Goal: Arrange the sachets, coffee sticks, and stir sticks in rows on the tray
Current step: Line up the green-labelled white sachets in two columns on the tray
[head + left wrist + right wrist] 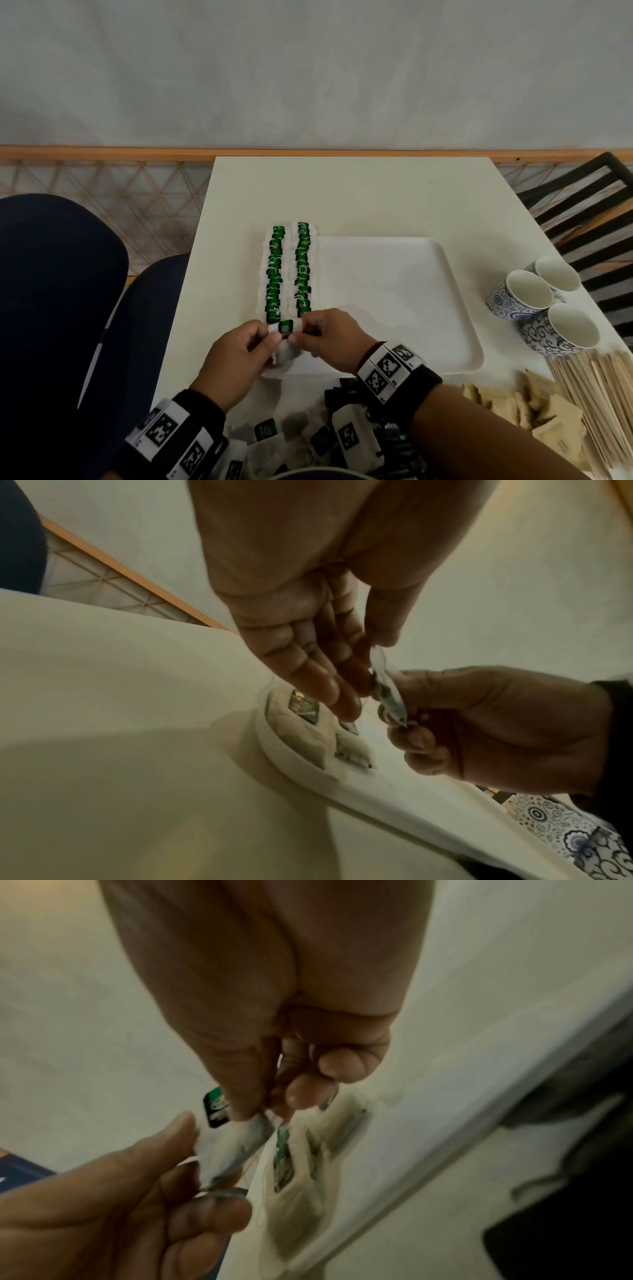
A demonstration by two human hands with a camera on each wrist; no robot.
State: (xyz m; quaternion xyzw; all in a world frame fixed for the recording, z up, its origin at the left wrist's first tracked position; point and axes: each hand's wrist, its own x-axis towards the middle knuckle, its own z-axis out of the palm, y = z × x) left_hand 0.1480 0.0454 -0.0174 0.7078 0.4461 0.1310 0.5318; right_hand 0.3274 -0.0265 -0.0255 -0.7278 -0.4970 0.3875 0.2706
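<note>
Two rows of green-labelled white sachets [289, 270] done along the flat white plastic tray [411, 301]'s left edge. Our left hand [236, 356] and right hand [334, 337] pinch one more sachet [286, 327] over its near-left corner. Pale wooden stir sticks [592, 404], coffee sticks untouched.

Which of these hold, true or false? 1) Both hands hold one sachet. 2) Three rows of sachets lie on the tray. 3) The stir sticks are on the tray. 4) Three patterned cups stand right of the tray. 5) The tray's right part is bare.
1) True: the left hand and right hand both pinch the sachet.
2) False: the tray bears two rows of sachets.
3) False: the stir sticks lie on the table, right of the tray.
4) True: the cups stand there.
5) True.
</note>
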